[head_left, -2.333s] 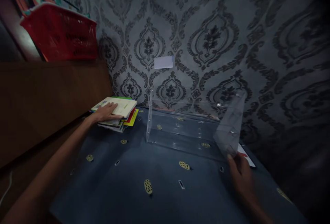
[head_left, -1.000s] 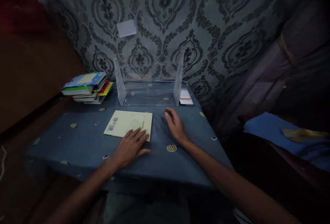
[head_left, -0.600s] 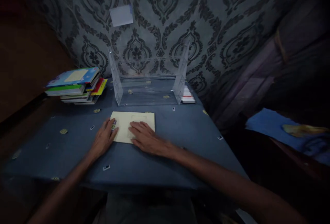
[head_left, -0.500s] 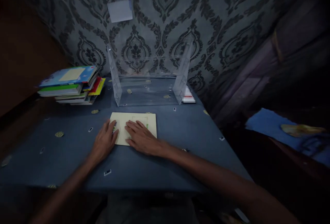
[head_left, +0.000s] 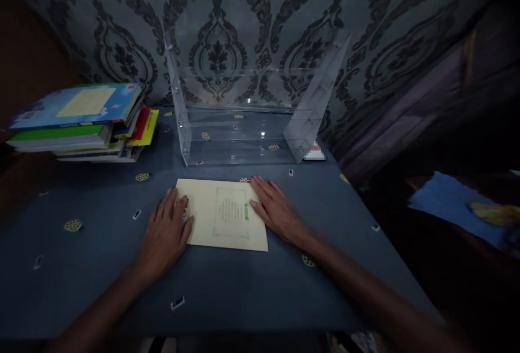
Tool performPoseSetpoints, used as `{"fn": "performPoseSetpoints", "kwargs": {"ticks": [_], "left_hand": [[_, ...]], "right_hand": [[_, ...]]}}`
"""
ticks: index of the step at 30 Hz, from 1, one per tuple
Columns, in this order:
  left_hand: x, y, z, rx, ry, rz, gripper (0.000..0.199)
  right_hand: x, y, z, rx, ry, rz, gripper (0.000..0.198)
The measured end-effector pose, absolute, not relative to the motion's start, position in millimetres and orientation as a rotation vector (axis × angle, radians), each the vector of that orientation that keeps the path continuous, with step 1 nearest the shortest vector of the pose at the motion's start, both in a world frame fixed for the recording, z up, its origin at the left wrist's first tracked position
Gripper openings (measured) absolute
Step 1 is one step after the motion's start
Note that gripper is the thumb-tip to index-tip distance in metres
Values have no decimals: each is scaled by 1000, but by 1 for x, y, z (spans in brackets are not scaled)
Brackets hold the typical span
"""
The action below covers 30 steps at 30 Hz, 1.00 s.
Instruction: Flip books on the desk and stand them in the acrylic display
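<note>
My left hand (head_left: 166,234) lies palm down, its fingers (head_left: 166,204) pointing forward and slightly parted, the thumb (head_left: 187,229) angled inward. My right hand (head_left: 281,212) is palm down as well, its fingers aimed forward and to the left. My bare forearms (head_left: 108,307) slant inward from either side, the hands apart.

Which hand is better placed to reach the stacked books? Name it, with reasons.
Left, most likely: the left hand rests at the left end of the pale booklet, nearer the stack of books. The right hand, at the booklet's far right corner, is farther away.
</note>
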State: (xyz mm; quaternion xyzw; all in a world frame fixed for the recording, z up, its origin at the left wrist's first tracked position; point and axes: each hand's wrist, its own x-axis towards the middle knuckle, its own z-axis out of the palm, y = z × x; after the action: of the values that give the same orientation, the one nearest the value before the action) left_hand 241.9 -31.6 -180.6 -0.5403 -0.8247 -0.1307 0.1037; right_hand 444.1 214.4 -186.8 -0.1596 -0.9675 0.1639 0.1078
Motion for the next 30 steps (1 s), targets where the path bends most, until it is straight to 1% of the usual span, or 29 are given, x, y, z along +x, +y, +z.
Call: {"fn": "performPoseSetpoints", "kwargs": {"ticks": [3,7,9,12,15,18,22,24,26,30], "left_hand": [[231,-28,-180,-1714,-2391,-367,52],[226,-3,-175,-1765,-2474,-263,64],[238,16,-172,-1793,-2521,-244,69],[273,44,-170,-2007,-2465,-256,74],[305,56,-170,-2190,-2326,-298,74],[318,45,-169,-2183,-2294,-327,68],[310,3,-172,-1822,-2444,-291,54],[302,-20,-177,-1564,-2533,-272,52],[293,-39,-185,-1404,-2586,-330,53],[278,-45,-194,-1439,-2598,-426,50]], "right_hand": [[450,211,-188,-477,-2820,470,59],[446,212,-193,-477,-2794,453,59],[445,213,-197,-465,-2780,444,58],[445,215,-201,-443,-2754,433,57],[446,216,-203,-415,-2729,439,56],[445,217,-203,-393,-2689,462,54],[444,214,-195,-365,-2647,482,50],[449,209,-188,-376,-2640,456,46],[460,199,-182,-397,-2634,417,41],[504,160,-175,-367,-2602,404,31]]}}
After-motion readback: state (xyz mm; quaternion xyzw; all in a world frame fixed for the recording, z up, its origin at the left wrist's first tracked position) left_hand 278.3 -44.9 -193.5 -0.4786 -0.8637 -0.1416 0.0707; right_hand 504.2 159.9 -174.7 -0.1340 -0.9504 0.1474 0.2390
